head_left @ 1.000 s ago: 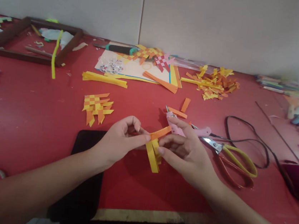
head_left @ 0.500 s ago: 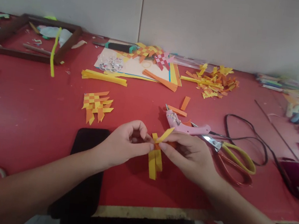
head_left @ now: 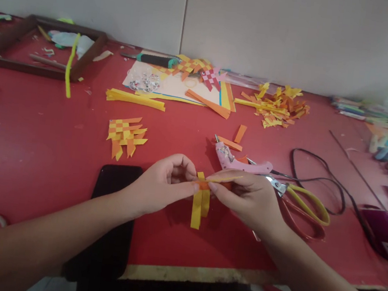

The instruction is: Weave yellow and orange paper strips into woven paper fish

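Between my hands, over the red table, is a small weave of yellow and orange paper strips [head_left: 196,211], with yellow ends hanging down. My left hand [head_left: 167,182] pinches its left side between thumb and fingers. From the other side my right hand [head_left: 249,196] pinches the weave, and a thin yellow strip end lies along its fingers. The fingers hide part of the woven middle. A finished-looking woven paper fish [head_left: 125,133] in yellow and orange lies beyond my left hand. Close to my right hand are a pink glue gun [head_left: 241,164] and scissors [head_left: 308,203] with yellow and red handles.
A black phone [head_left: 110,229] lies under my left forearm. Yellow paper strips [head_left: 136,99], a pile of orange and yellow scraps [head_left: 282,109] and a brown frame [head_left: 20,68] lie farther back. A black cord [head_left: 319,153] loops at the right, near a purple device [head_left: 383,235].
The yellow strip end that stuck up beside my right fingers now lies nearly flat to the right. The hanging yellow ends have turned slightly and sit closer together. Both hands keep their pinch.
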The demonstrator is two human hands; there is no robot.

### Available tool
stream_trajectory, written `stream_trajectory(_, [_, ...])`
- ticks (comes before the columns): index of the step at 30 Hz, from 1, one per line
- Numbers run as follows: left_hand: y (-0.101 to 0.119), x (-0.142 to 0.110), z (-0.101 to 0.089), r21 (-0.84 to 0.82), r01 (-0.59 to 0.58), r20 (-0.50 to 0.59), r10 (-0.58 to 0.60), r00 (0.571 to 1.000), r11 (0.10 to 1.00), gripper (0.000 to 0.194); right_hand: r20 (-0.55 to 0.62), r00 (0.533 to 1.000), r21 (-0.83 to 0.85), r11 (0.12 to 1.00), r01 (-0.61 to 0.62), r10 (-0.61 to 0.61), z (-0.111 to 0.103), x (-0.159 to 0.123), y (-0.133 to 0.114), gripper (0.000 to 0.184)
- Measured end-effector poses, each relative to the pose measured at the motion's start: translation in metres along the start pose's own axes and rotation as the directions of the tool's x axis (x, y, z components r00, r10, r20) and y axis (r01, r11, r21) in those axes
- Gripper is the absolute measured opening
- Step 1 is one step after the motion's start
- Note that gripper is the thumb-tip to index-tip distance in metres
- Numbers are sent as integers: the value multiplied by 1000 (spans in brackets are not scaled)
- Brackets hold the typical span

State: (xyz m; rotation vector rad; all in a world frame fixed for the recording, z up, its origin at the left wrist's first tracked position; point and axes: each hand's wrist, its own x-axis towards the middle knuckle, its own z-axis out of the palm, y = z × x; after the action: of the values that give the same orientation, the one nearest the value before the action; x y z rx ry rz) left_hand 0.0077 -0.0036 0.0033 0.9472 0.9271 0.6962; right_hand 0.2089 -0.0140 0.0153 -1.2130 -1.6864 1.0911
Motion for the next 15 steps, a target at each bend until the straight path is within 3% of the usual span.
stream_trajectory(15, [-1,0,-1,33,26,-49,-25,998,999,23,40,989,-159,976,146,-142,-4,2,-3,14])
